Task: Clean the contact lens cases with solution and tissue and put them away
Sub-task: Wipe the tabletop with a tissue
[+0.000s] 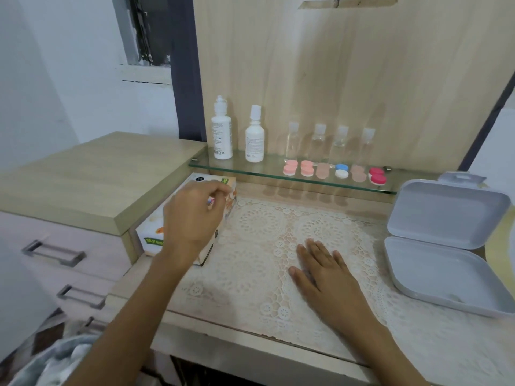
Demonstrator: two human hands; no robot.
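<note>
Right hand (pixel 326 271) lies flat on the lace mat (pixel 250 246), fingers straight, holding nothing. Left hand (pixel 195 215) sits over the tissue box (pixel 150 238) with fingers curled at its top, can't tell if it's got a tissue. Open grey box (pixel 446 213) sits off right. Further back, lens cases (pixel 342 174) line the glass shelf (pixel 270 166), with white bottles (pixel 223 129) to their left.

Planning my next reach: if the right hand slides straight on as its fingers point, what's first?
The right hand crosses bare lace mat, then likely meets the glass shelf by the shorter white bottle; depth unclear.
</note>
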